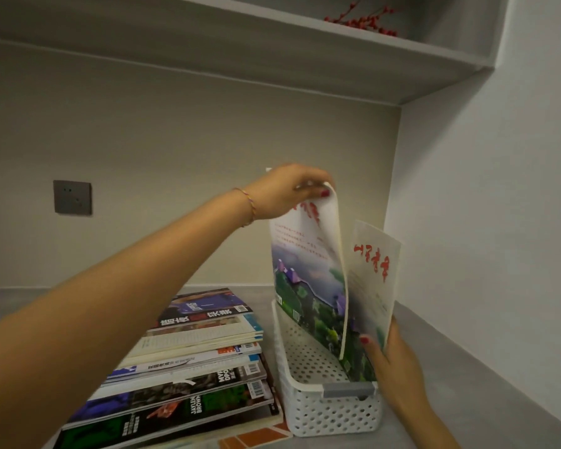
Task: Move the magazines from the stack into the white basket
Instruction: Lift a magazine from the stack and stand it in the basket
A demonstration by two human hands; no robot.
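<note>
Roughly early-stage. Two magazines at the white basket (324, 413) so far, upright along its right side; rest of the perforated floor bare.

Left hand (292, 189) pinching the top edge of the landscape-cover magazine (308, 283), fingers closed on the paper, cover curling over at the top. Lower edge down inside the basket, leaning left; not released yet.

Right hand (392, 354) wrapped around the lower part of the pale magazine with red lettering (374, 270), thumb on the front cover, bracing it upright against the right wall of the basket. Can't tell whether its bottom edge rests on the basket floor, hidden behind the other magazine.

Stack (188, 364) just beside the basket on the left, sitting on the grey counter (467, 384). Still tall: many issues left, sports cover on top, edges fanned and misaligned. Exact count not readable.

Judgement: bulk of the work remaining. Current insert nearly seated, needs letting go without both issues flopping sideways. Plenty of free basket width for more, but thin glossy issues likely to slump until packed tighter.
</note>
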